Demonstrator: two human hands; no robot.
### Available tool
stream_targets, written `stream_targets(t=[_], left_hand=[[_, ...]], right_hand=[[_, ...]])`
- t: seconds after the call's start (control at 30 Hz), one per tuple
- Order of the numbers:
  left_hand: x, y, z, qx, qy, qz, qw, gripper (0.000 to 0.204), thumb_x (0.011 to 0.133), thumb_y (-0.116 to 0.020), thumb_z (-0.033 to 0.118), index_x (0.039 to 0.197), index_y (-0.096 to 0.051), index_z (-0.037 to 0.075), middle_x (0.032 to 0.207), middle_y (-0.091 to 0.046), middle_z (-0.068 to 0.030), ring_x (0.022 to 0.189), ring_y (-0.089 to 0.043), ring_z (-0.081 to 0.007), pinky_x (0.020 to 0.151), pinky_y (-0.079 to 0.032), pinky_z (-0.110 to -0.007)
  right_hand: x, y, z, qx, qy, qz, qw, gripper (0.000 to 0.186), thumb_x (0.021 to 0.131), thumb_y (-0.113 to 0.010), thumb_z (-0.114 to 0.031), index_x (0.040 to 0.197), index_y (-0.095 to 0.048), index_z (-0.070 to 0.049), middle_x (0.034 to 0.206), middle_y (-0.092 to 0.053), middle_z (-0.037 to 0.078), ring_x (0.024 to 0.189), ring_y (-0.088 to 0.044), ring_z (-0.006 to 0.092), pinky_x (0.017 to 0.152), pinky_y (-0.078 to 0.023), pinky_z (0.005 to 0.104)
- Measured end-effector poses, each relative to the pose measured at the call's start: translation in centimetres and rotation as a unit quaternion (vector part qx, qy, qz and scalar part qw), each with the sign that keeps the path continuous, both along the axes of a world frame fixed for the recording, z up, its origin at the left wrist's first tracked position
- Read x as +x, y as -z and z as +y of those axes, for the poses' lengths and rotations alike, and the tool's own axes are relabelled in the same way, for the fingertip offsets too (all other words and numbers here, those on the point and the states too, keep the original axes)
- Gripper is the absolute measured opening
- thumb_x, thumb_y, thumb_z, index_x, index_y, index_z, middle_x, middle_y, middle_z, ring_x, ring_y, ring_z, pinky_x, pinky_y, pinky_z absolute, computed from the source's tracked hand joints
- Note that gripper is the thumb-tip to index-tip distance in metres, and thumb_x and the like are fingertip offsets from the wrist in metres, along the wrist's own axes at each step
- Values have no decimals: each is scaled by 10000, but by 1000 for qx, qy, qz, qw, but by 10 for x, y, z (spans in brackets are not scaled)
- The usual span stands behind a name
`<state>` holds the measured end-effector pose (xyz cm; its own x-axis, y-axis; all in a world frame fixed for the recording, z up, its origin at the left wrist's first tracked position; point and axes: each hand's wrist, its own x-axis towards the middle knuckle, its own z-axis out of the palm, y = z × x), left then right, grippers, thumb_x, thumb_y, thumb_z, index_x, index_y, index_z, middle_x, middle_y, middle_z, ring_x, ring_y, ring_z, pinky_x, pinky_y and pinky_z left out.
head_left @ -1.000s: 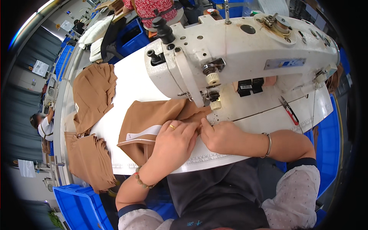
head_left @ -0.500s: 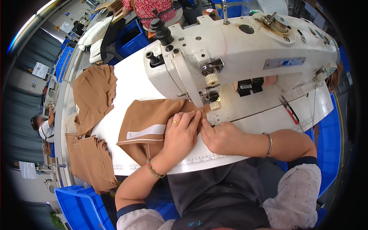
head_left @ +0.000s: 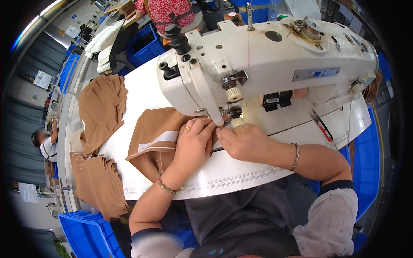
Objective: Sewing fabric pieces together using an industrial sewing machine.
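Note:
A brown fabric piece (head_left: 157,121) with a white strip (head_left: 158,141) on it lies on the white table, its far right part under the head of a sewing machine (head_left: 266,56). Over its right portion my left hand (head_left: 193,144) holds the cloth, fingers bent and pressed together near the needle area. Close beside it, my right hand (head_left: 243,142) pinches the cloth's edge just in front of the machine's presser area. The fingertips of both hands nearly meet. Needle and presser foot are mostly hidden behind the machine head and my fingers.
Two stacks of brown cut pieces, an upper stack (head_left: 101,112) and a lower stack (head_left: 97,182), lie to the left. Red-handled thread snips (head_left: 322,124) rest at the right. Blue bins, including one bin (head_left: 88,232), stand around the table. Another person (head_left: 165,13) sits beyond the machine.
Both hands have shifted slightly away from me, toward the machine. My right hand has risen to the needle area and pinches the cloth edge there. The whole view has shifted a little.

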<state>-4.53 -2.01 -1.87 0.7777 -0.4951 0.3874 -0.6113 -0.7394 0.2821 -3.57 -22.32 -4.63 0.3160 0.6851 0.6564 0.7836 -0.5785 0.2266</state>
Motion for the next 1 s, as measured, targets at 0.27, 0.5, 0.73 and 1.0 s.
stream_targets(t=[0.27,0.5,0.73,1.0], left_hand=[[1,6,4,0,20,-28,999,365,857,-693,8,1222,-701,13,1211,-673,-119,1111,-626,-335,956,-503,-440],[-6,0,1,0,17,-9,1000,434,871,-712,77,1297,-666,9,1241,-657,-144,1147,-601,-364,980,-501,-446],[3,4,3,-4,10,-15,1000,410,879,-707,96,1279,-673,13,1206,-656,-161,1119,-601,-388,961,-504,-450],[32,12,4,29,-50,34,998,152,860,-716,125,962,-714,12,1087,-672,-168,1016,-611,-383,883,-524,-465]], right_hand=[[5,-2,-2,21,-30,92,995,103,748,-662,-124,708,-582,-73,650,-521,24,530,-589,158,462,-462,316],[-7,-8,-9,-2,-17,205,979,191,807,-638,-83,954,-676,32,677,-614,47,551,-651,173,465,-494,311],[-1,-11,-6,6,7,196,981,187,803,-640,-87,944,-685,27,659,-630,65,551,-662,196,482,-507,326],[9,0,-5,7,7,173,985,59,781,-648,-105,752,-628,-58,622,-631,99,578,-683,245,509,-528,381]])
